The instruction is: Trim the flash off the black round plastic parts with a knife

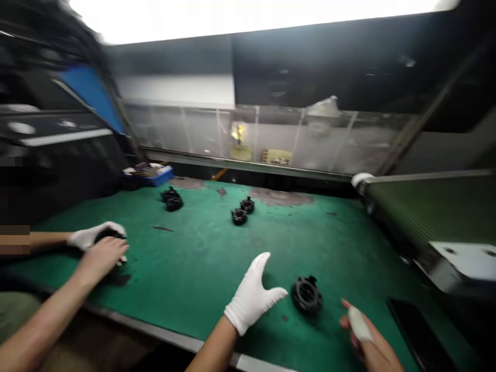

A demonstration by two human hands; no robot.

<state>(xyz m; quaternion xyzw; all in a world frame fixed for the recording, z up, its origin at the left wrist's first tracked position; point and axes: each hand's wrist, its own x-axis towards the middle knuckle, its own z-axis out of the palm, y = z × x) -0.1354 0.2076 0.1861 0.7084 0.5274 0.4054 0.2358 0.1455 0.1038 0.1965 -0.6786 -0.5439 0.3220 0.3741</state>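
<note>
Your left hand (251,297) has released fingers beside the black ring (308,307); whether your right hand (375,338) grasps, I cannot tell.

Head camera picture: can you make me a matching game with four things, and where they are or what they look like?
Things:
1. wearer's left hand
2. nearest black ring
3. blue box
4. wearer's right hand

Places and looks:
A. back left of the green table
B. has a pale cover on one digit
C. in a white glove
D. between the wearer's two hands

Pairs: 1-C, 2-D, 3-A, 4-B
</note>
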